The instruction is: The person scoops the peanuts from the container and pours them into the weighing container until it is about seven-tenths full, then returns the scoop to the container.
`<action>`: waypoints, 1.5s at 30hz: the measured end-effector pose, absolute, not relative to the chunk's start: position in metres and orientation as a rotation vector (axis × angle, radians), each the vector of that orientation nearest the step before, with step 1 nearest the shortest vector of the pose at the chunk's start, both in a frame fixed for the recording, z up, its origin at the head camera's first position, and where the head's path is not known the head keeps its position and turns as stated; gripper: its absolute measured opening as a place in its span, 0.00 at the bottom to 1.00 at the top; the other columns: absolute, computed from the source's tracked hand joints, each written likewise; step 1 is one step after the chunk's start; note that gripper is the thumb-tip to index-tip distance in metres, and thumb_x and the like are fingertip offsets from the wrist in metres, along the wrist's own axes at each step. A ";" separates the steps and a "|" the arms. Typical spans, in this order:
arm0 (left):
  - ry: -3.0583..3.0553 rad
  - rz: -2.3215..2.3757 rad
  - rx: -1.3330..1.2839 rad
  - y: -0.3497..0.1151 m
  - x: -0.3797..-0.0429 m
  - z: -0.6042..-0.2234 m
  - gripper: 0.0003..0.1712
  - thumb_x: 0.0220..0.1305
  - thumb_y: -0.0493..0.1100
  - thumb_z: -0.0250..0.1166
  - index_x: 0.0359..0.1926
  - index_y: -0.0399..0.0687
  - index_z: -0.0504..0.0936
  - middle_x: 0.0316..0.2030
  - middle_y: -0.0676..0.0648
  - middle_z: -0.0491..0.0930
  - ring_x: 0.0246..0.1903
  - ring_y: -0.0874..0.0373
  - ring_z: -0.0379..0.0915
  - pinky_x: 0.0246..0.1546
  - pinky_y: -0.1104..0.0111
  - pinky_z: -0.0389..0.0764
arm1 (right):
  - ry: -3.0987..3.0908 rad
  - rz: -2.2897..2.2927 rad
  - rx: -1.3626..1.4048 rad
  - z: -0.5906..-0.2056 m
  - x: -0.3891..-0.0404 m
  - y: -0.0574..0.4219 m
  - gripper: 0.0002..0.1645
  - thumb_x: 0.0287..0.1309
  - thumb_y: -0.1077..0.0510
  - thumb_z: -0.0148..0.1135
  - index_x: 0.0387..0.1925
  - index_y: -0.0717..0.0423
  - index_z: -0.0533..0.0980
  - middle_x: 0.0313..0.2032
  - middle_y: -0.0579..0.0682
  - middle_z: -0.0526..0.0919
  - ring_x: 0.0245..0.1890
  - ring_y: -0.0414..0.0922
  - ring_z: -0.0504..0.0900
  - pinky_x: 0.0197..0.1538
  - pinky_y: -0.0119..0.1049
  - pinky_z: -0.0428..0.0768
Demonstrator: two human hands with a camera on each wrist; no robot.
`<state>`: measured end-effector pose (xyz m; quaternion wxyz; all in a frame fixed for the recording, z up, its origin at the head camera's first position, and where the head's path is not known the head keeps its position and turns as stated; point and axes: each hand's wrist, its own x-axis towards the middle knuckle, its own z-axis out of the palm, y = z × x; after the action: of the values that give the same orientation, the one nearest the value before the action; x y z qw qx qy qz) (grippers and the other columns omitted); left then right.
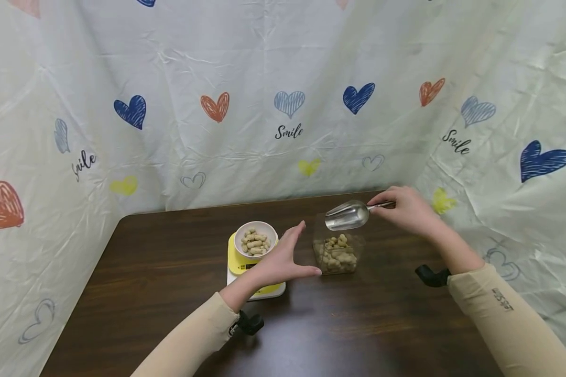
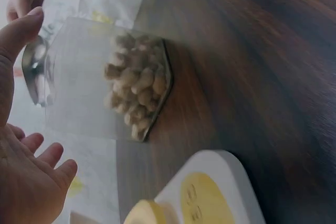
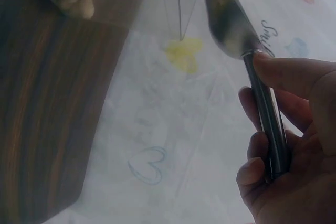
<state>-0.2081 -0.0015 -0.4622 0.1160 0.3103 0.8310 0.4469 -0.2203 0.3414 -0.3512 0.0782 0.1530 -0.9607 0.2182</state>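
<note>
My right hand (image 1: 407, 210) grips the handle of a metal scoop (image 1: 347, 215), its bowl over the top of a clear plastic container (image 1: 318, 250). Inside the container lie peanuts in shells (image 2: 135, 77). My left hand (image 1: 283, 259) is spread beside the container, thumb apart from the fingers, holding nothing. Behind that hand a white bowl (image 1: 267, 228) of peanuts (image 1: 254, 243) sits on a yellow and white kitchen scale (image 1: 236, 262), which the hand and wrist partly cover. In the right wrist view, fingers and thumb wrap the scoop handle (image 3: 268, 124).
The dark wooden table (image 1: 155, 283) carries the scale at the middle and the container to its right. A white curtain (image 1: 245, 63) printed with hearts hangs behind and at both sides of the table. Black straps (image 1: 250, 323) sit at both wrists.
</note>
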 end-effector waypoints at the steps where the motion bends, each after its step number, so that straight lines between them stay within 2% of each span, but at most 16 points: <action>1: 2.436 1.309 0.900 0.002 -0.210 -0.462 0.70 0.52 0.71 0.75 0.82 0.68 0.36 0.80 0.56 0.44 0.77 0.59 0.43 0.71 0.53 0.60 | -2.889 0.646 0.461 -0.352 -0.221 0.341 0.10 0.67 0.51 0.69 0.47 0.46 0.88 0.45 0.49 0.86 0.47 0.52 0.80 0.47 0.52 0.75; 7: 2.441 1.306 0.848 0.020 -0.222 -0.460 0.73 0.51 0.70 0.76 0.83 0.65 0.34 0.81 0.51 0.41 0.78 0.54 0.38 0.72 0.50 0.56 | -2.938 0.577 0.508 -0.352 -0.225 0.337 0.11 0.68 0.51 0.68 0.48 0.46 0.88 0.47 0.50 0.85 0.51 0.55 0.76 0.50 0.56 0.72; 14: 2.433 1.279 0.758 0.034 -0.238 -0.460 0.76 0.50 0.72 0.76 0.81 0.72 0.28 0.81 0.50 0.36 0.79 0.47 0.33 0.71 0.46 0.57 | -2.961 0.375 0.626 -0.351 -0.235 0.320 0.09 0.64 0.53 0.71 0.45 0.45 0.88 0.45 0.47 0.84 0.47 0.51 0.73 0.48 0.51 0.73; 23: 2.421 1.271 0.761 0.040 -0.247 -0.461 0.75 0.49 0.72 0.76 0.82 0.66 0.32 0.81 0.51 0.39 0.79 0.52 0.36 0.72 0.51 0.57 | -2.862 0.087 0.815 -0.361 -0.249 0.298 0.07 0.58 0.59 0.75 0.39 0.46 0.89 0.38 0.45 0.82 0.39 0.49 0.73 0.42 0.46 0.74; 28: 2.413 1.265 0.778 0.042 -0.248 -0.463 0.73 0.51 0.72 0.74 0.83 0.65 0.34 0.81 0.52 0.42 0.79 0.54 0.38 0.72 0.52 0.59 | -2.830 -0.043 0.855 -0.371 -0.254 0.291 0.07 0.59 0.62 0.73 0.39 0.48 0.89 0.38 0.47 0.83 0.38 0.50 0.73 0.44 0.47 0.74; 36: 2.450 1.253 0.795 0.046 -0.250 -0.464 0.72 0.52 0.72 0.74 0.83 0.62 0.37 0.80 0.51 0.45 0.78 0.54 0.40 0.72 0.52 0.59 | -2.879 0.022 0.955 -0.387 -0.261 0.286 0.07 0.58 0.65 0.73 0.37 0.52 0.89 0.35 0.47 0.82 0.35 0.48 0.71 0.43 0.46 0.73; 45: 2.491 1.243 0.793 0.052 -0.247 -0.464 0.71 0.51 0.72 0.75 0.83 0.59 0.41 0.79 0.52 0.49 0.78 0.54 0.43 0.71 0.53 0.60 | -3.134 0.235 0.900 -0.385 -0.271 0.295 0.07 0.61 0.61 0.71 0.38 0.45 0.88 0.38 0.41 0.83 0.44 0.48 0.77 0.50 0.50 0.77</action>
<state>-0.2467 0.0520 -0.4640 0.1232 0.2719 0.8540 0.4261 -0.2711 0.2949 -0.3854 -0.0638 0.2748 -0.9567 0.0717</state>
